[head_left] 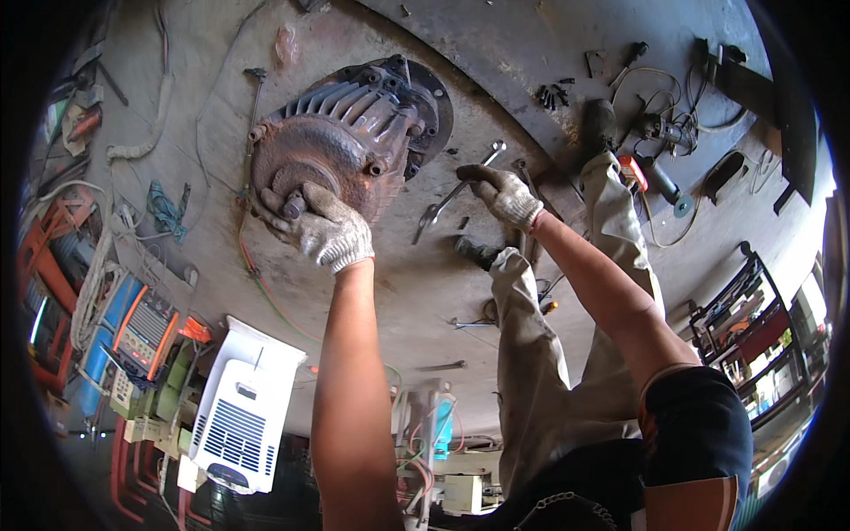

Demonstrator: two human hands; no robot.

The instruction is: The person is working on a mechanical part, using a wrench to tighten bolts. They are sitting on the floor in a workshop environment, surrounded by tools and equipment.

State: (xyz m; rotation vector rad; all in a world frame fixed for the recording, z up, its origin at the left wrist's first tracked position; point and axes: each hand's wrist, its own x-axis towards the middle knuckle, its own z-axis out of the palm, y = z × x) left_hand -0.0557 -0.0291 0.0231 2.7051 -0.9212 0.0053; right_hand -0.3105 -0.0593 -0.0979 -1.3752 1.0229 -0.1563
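Observation:
A rusty, finned, motor-like housing (341,142) lies on the concrete floor, with a dark round flange (436,115) at its far right end. My left hand (326,228), in a whitish knit glove, is closed round the short shaft stub (293,206) at the near left end. To the right of the housing, my gloved right hand (512,198) grips a silver combination wrench (457,191) held slantwise just above the floor. The glove's fingertips are dark with grime. Part of the shaft is hidden behind my left fingers.
My shoes (599,126) are right of the housing. Beyond them are an angle grinder (660,181), cables and a small pile of dark bolts (555,94) on a metal plate (531,53). A white vented machine (243,407) and a hose (159,124) are at left.

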